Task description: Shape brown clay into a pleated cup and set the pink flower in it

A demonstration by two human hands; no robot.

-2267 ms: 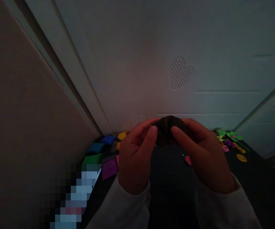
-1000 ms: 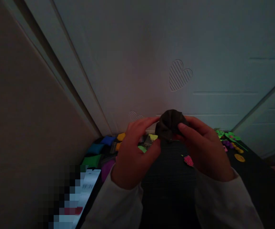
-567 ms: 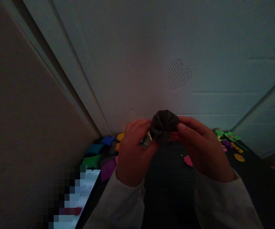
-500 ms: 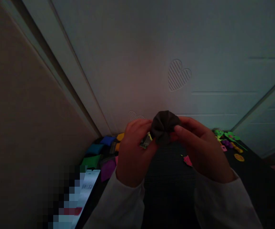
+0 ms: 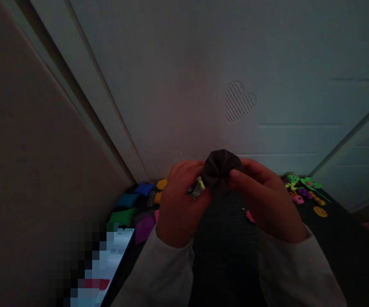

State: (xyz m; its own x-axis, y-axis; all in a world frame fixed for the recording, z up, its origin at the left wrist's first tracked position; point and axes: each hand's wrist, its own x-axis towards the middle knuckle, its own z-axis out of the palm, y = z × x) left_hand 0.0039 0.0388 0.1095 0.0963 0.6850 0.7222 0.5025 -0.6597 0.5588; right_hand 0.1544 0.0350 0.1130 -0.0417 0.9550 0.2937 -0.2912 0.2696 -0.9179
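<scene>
Between my two hands, raised above the dark table, is a dark, rounded piece of modelling clay [image 5: 222, 164] with deep grooves running in to its centre like petals. My left hand [image 5: 181, 204] grips its left side, with the thumb below. My right hand [image 5: 267, 200] pinches the right side, thumb tip laid on the front near the centre. The fingers behind the clay are partly hidden. A small pink textured piece [image 5: 250, 216] lies on the table just left of my right wrist.
Flat coloured packets, among them a green one [image 5: 121, 217] and a purple one [image 5: 144, 228], lie at the left. A lit phone [image 5: 117, 256] is in front of them. Small coloured shapes, including a yellow disc [image 5: 320, 212], sit at the right. A white panel [image 5: 187, 85] rises behind.
My right hand has shifted slightly left, its thumb tip a little further in over the clay. The clay is turned slightly. My left hand has hardly moved.
</scene>
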